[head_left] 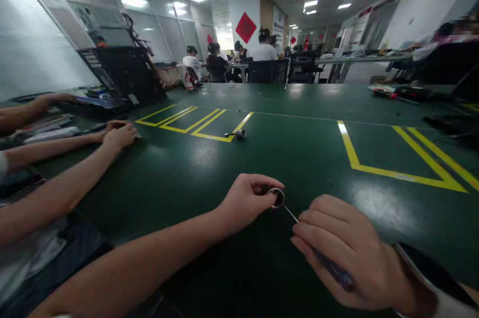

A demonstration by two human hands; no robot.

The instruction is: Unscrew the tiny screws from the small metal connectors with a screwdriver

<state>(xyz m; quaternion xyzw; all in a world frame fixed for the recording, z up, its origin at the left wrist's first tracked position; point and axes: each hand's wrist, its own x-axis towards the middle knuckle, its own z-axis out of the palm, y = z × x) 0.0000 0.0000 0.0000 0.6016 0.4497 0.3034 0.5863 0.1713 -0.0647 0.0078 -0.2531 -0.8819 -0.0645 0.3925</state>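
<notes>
My left hand [249, 198] pinches a small round metal ring-like part [277, 191] between thumb and fingers, its round opening facing me. In my right hand [340, 248] is a screwdriver with a dark purplish handle [339, 274], wrapped by the fingers. Its thin metal shaft [291, 213] reaches up to the ring's lower right edge; whether the tip touches the ring or goes inside, I cannot tell. Farther off on the green table, a small metal cup-shaped part with a thin stem [240, 134] lies on its side by a yellow tape line.
The green table [179, 168] carries yellow tape outlines [396, 174]. At the left, a co-worker's hands [121, 134] rest near the table's edge, with another person's arm beyond. A black equipment case [125, 76] stands back left. Tools [389, 93] lie at the far right.
</notes>
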